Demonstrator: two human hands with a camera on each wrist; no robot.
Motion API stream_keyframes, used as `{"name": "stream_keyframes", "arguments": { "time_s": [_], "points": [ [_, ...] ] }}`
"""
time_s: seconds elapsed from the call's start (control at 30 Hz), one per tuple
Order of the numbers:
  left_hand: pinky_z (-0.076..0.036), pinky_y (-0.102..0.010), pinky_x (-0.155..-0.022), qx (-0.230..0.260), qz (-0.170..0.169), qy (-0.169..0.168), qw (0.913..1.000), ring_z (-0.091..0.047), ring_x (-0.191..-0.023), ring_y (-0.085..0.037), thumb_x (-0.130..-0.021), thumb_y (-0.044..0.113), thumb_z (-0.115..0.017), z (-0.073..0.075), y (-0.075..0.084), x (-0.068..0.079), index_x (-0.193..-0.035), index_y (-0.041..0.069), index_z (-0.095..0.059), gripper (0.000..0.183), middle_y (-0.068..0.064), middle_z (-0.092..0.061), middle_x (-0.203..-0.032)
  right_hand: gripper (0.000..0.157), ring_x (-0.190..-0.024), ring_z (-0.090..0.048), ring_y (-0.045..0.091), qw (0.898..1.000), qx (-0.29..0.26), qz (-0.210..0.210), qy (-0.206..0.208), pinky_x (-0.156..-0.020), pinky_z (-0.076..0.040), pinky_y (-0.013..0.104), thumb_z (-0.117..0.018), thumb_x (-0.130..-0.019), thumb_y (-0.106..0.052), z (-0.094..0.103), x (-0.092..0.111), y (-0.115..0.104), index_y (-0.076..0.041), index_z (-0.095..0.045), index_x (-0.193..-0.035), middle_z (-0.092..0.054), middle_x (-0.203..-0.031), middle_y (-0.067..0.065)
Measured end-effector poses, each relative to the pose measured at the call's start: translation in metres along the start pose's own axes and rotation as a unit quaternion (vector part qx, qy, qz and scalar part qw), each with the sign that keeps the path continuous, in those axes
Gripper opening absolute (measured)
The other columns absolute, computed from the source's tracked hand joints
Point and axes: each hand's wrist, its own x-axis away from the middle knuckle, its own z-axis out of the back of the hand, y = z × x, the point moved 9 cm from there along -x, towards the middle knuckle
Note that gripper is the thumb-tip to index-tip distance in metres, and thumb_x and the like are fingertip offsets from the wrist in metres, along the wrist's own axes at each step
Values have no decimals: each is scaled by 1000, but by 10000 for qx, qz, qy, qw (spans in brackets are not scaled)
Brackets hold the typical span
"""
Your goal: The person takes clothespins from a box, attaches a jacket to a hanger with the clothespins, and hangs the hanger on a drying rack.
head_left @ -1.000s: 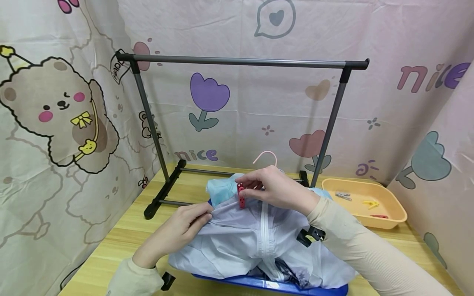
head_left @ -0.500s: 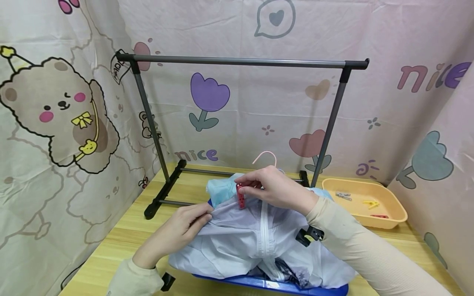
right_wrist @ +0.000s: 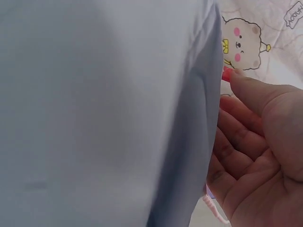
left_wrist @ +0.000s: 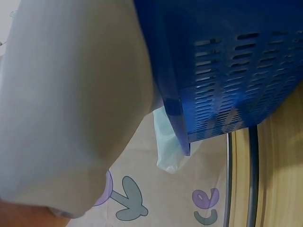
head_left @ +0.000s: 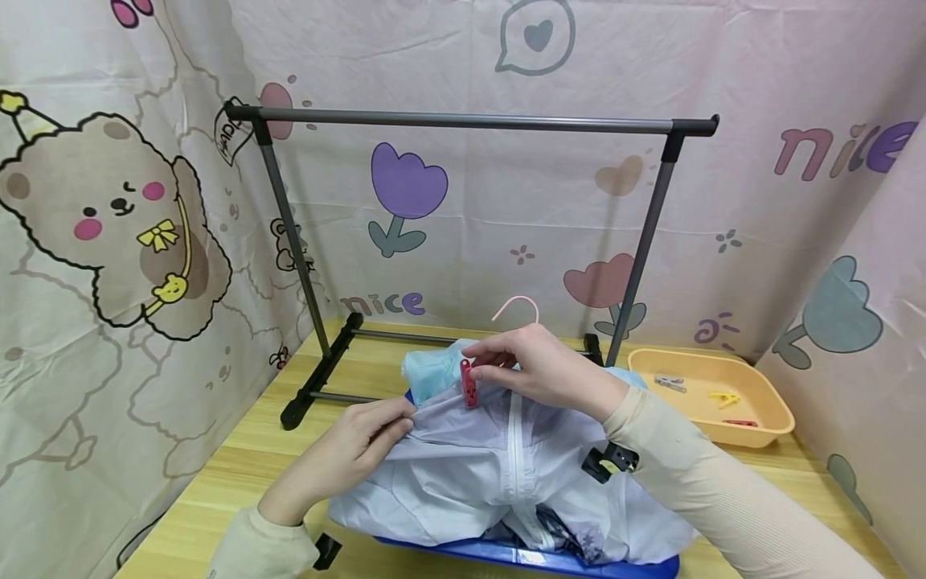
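Note:
A pale lilac-grey zip jacket (head_left: 448, 474) lies over a blue basket (head_left: 470, 548). My left hand (head_left: 354, 442) pinches the jacket's edge at its upper left; in the left wrist view the sleeve of the jacket hides it mostly. A red clothespin (head_left: 469, 384) sits at the top of the jacket, left of the white zip. My right hand (head_left: 531, 366) has thumb and index finger at this clothespin. In the right wrist view the thumb tip lies on the red clothespin (right_wrist: 227, 74), behind the jacket's cloth. A pink hanger hook (head_left: 517, 305) rises behind the right hand.
A grey clothes rack (head_left: 463, 120) stands behind the basket on the wooden table (head_left: 239, 482). At the right, an orange tray (head_left: 694, 362) holds grey, yellow and red clothespins. Light blue cloth (head_left: 434, 371) shows behind the jacket. Printed curtains surround the table.
The right thumb has shifted slightly to the right on the red clothespin, and the clothespin stands a little further left than a second ago. The left hand keeps its place.

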Motion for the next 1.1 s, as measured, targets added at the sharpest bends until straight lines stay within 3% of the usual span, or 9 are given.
{"name": "stream_keyframes", "arguments": {
  "time_s": [0.3, 0.87, 1.1],
  "points": [
    [-48, -21, -68, -4, 40, -18, 10000, -54, -79, 1, -108, 3, -59, 0, -1, 1, -106, 24, -66, 22, 12, -60, -88, 30, -91, -73, 2, 10000, -4, -58, 36, -83, -61, 28, -77, -101, -22, 3, 4, -1, -9, -78, -128, -83, -106, -6],
    [-47, -20, -67, 29, 124, -36, 9999, -53, -78, 1, -109, 4, -58, 0, -2, 2, -105, 25, -66, 23, 13, -58, -86, 28, -92, -73, 3, 10000, -84, -3, -39, -83, -62, 28, -78, -100, -18, 0, 6, -2, -9, -78, -127, -82, -113, 0],
    [-48, -20, -68, 17, 151, -43, 9999, -54, -78, 1, -109, 4, -58, -1, -2, 2, -106, 25, -66, 22, 13, -60, -88, 28, -92, -75, 2, 9998, -170, 21, -85, -85, -62, 26, -79, -100, -21, -3, 6, -3, -11, -79, -126, -82, -110, -4]
  ]
}}
